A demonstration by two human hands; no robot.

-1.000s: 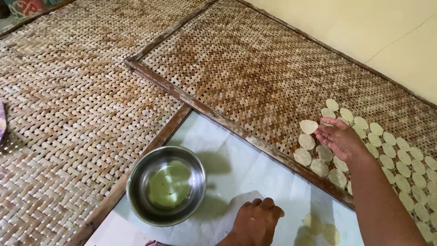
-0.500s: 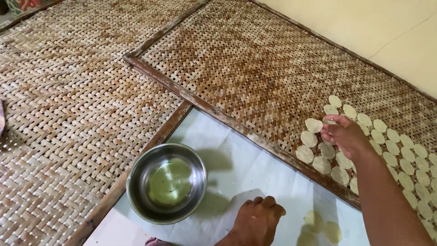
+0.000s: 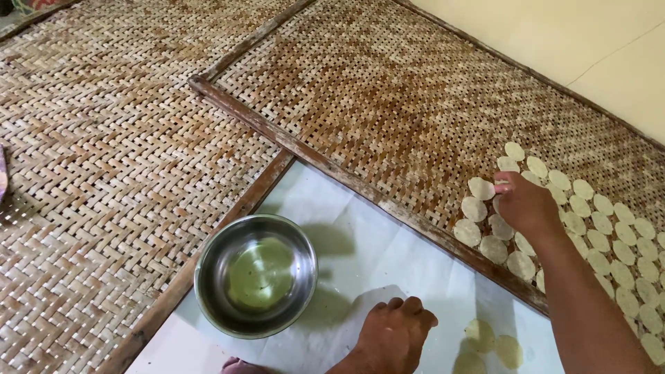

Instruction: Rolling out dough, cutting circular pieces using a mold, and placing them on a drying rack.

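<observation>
My right hand (image 3: 525, 204) hovers over several thin pale round discs (image 3: 589, 208) laid in rows on a woven bamboo tray (image 3: 388, 97); its fingers are curled and touch a disc (image 3: 500, 179) at the rows' left edge. My left hand (image 3: 396, 334) rests palm down with fingers bent on a white sheet (image 3: 374, 242) at the bottom. Three more pale discs (image 3: 488, 343) lie on the sheet just right of that hand. A steel bowl (image 3: 255, 274) with a little greenish liquid stands on the sheet to the left hand's left.
A second woven tray (image 3: 104, 152) with a wooden frame fills the left side. The wooden rim (image 3: 332, 166) of the far tray runs diagonally between sheet and discs. A pale wall or floor (image 3: 596, 41) lies at the top right.
My right hand has drawn slightly back toward the left edge of the disc rows, with its fingers curling in. The left hand and bowl stay where they were.
</observation>
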